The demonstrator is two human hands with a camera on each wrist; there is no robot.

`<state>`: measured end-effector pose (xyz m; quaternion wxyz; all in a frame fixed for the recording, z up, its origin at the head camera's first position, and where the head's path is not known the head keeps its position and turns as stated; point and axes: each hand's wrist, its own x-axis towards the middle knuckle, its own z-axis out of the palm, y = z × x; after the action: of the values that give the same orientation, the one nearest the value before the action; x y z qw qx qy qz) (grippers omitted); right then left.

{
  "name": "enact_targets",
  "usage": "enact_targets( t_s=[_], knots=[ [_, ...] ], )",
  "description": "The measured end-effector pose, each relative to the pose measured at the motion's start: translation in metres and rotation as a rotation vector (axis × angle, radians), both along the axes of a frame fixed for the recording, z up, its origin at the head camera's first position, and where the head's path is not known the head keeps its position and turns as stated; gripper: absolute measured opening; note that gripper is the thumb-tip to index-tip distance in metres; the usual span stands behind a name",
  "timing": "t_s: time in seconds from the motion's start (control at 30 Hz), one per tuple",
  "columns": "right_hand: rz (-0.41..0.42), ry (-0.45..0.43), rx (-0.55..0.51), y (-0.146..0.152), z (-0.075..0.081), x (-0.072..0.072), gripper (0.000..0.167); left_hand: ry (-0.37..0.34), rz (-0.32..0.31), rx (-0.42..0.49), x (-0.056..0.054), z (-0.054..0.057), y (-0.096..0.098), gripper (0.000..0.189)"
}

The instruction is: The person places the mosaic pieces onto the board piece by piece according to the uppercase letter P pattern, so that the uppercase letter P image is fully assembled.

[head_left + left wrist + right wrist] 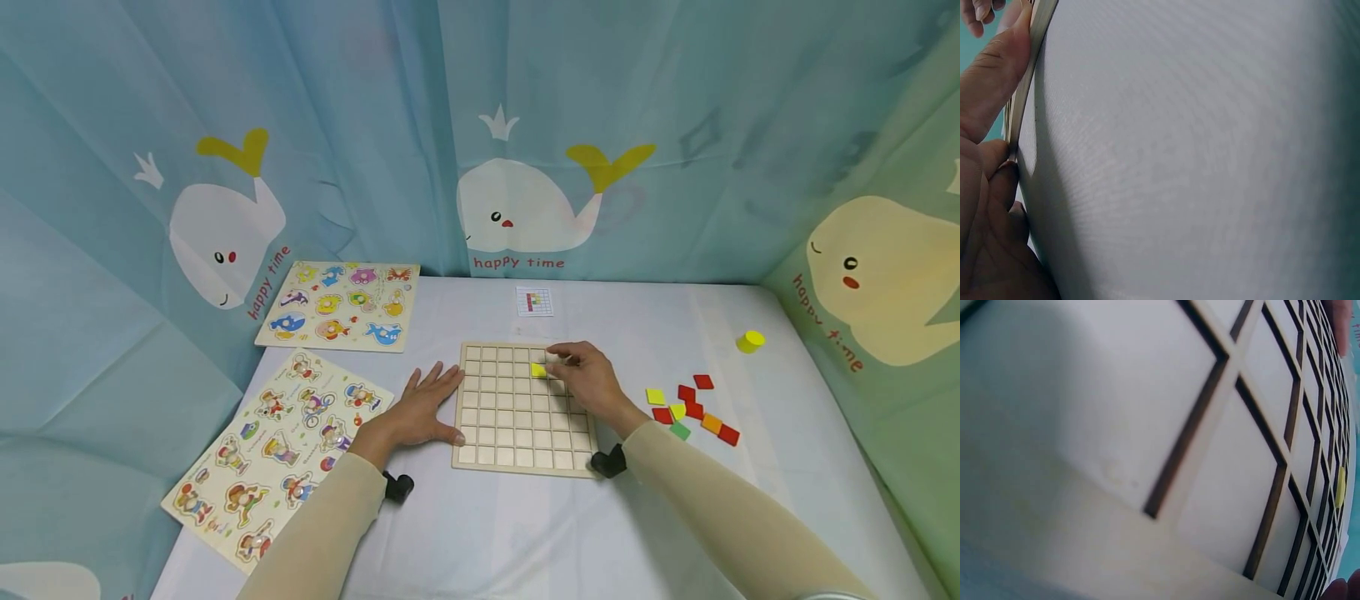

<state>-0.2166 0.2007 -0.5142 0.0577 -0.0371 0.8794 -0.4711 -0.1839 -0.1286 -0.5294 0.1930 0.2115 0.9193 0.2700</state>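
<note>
A pale wooden grid board (487, 472) lies on the white table, its square cells divided by thin strips. One yellow square tile (538, 370) sits in an upper cell. My right hand (588, 379) is over the board's upper right part, fingers bent and thumb beside that tile; whether a tile is between the fingertips is hidden. With fingers spread, my left hand (423, 410) rests along the board's left edge. The left wrist view shows its thumb (997, 69) against the board's side. In the right wrist view the yellow tile (1340, 487) appears far along the grid.
Several loose red, yellow, green and orange tiles (694, 410) lie right of the board. A yellow cylinder (750, 342) stands farther back. Behind the board lies a small pattern card (535, 302). Two picture puzzle boards (337, 307) are at left, before a whale-print curtain (375, 125).
</note>
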Motion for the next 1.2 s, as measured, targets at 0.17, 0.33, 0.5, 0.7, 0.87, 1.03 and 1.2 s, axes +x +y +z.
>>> enact_targets(
  t_s=[0.17, 0.33, 0.5, 0.7, 0.87, 1.03, 1.2],
  knots=[
    [-0.002, 0.004, -0.012, 0.002, 0.003, 0.002, 0.037, 0.005, -0.004, -0.002, 0.0, 0.0, 0.0, 0.118],
    [-0.012, 0.007, -0.014, 0.003, 0.006, 0.003, 0.036, 0.003, -0.004, 0.0, 0.0, 0.0, -0.001, 0.117],
    [-0.019, 0.019, -0.013, 0.006, 0.01, 0.004, 0.035, 0.004, -0.003, -0.001, 0.001, 0.001, 0.0, 0.117],
    [-0.029, 0.037, -0.011, 0.011, 0.012, 0.005, 0.036, -0.004, 0.001, -0.004, 0.0, 0.002, 0.001, 0.117],
    [-0.037, 0.046, 0.003, 0.014, 0.014, 0.007, 0.037, -0.006, 0.005, -0.009, 0.0, 0.001, 0.001, 0.118],
    [-0.051, 0.056, 0.004, 0.018, 0.016, 0.009, 0.038, -0.006, 0.004, -0.004, 0.0, 0.0, 0.001, 0.118],
    [-0.06, 0.073, 0.008, 0.025, 0.015, 0.01, 0.038, -0.005, 0.001, -0.008, 0.0, 0.0, 0.0, 0.118]
  ],
)
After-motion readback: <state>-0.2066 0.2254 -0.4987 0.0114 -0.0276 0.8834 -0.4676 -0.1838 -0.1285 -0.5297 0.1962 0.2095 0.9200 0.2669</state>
